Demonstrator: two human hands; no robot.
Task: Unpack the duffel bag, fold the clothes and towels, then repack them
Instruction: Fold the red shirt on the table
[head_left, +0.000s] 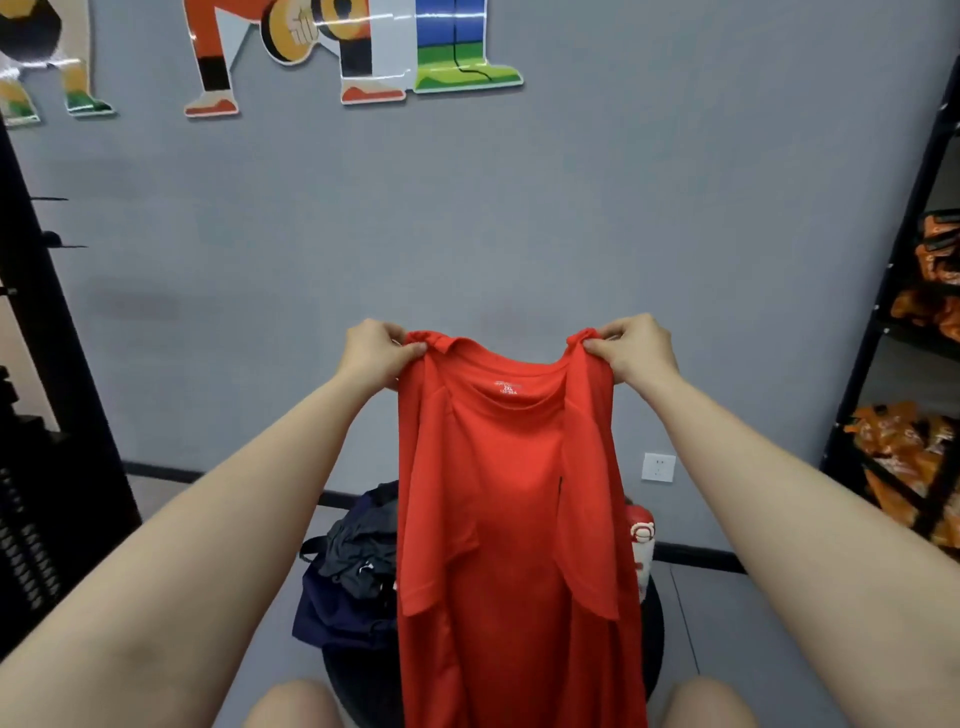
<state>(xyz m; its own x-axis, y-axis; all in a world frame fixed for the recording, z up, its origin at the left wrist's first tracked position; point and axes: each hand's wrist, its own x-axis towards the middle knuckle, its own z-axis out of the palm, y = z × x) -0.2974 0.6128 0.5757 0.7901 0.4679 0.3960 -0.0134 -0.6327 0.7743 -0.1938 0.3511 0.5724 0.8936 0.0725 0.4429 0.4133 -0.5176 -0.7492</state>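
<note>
Head view only. You hold the red short-sleeved knit T-shirt (511, 519) up in the air at frame centre, hanging from 12 o'clock down to 6 o'clock, between your knees at the bottom edge. Your left hand (375, 353) pinches the left shoulder seam, fingers curled, thumb pressing cloth against them at about 10 o'clock of the shirt. Your right hand (636, 348) does the same on the right shoulder at about 2 o'clock. Both grips bunch a small tuft of fabric above the knuckles; the collar sags between them with a white size print showing inside.

Fabric looks thin, light, limp, a bit slick: it will drape and slide, not hold shape. Sleeves hang folded inward over the body. Judgement: shoulder points are the right hold for shaking it flat before folding; keep the pinches firm or it may slip.

Behind the shirt at 8 o'clock sits the dark navy soft duffel bag (343, 608) with dark clothes (358, 551) spilling out, on a black round stool (358, 680). At 4 o'clock of the shirt, a red-and-white bottle (641, 535) is partly hidden.
</note>
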